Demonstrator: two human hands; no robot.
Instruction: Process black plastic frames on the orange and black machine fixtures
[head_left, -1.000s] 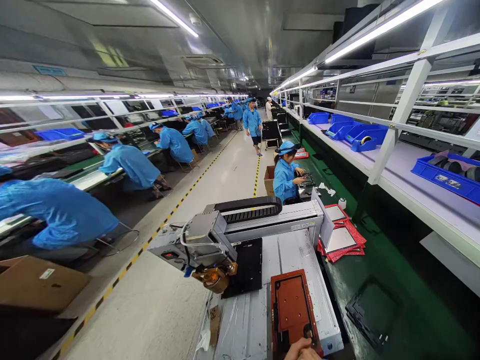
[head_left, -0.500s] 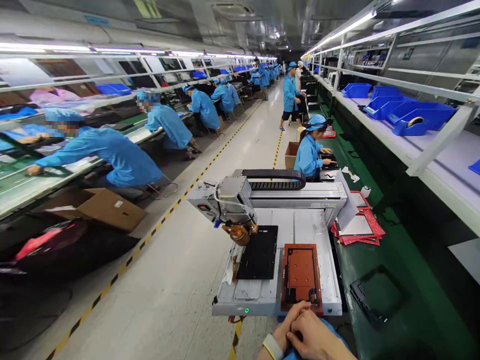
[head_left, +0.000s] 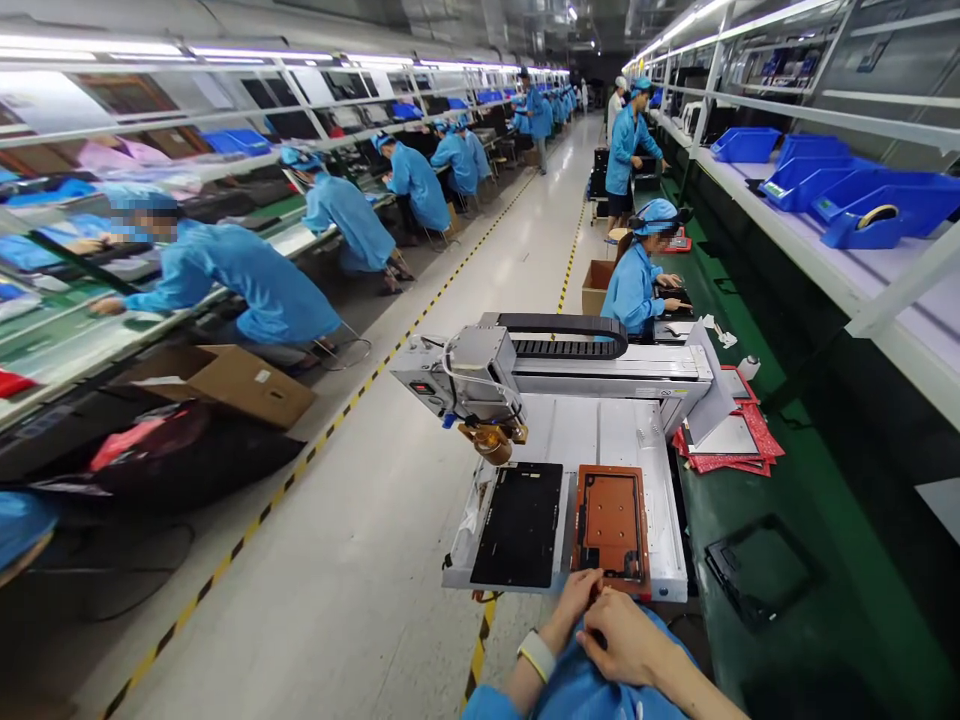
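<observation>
My left hand [head_left: 574, 603] and my right hand [head_left: 626, 635] meet at the near edge of a grey machine bed [head_left: 667, 520]. Their fingers are curled together over something too small to name, just below the orange-brown fixture plate [head_left: 611, 520]. A black panel [head_left: 519, 523] lies on the slide to the left of that plate. The machine's dispensing head [head_left: 487, 435] hangs above the panel's far end. My left wrist carries a pale band.
A green workbench [head_left: 795, 500] runs along the right with a black frame [head_left: 757, 570], red-edged trays [head_left: 731, 440] and blue bins [head_left: 862, 200] on a shelf. A seated person in blue [head_left: 634, 280] works farther along. Other workers line the left bench; a cardboard box [head_left: 225, 380] sits by the aisle.
The view has dropped and swung left. Both my hands have come fully into view at the machine's front edge. The black panel has slid toward me, away from the dispensing head.
</observation>
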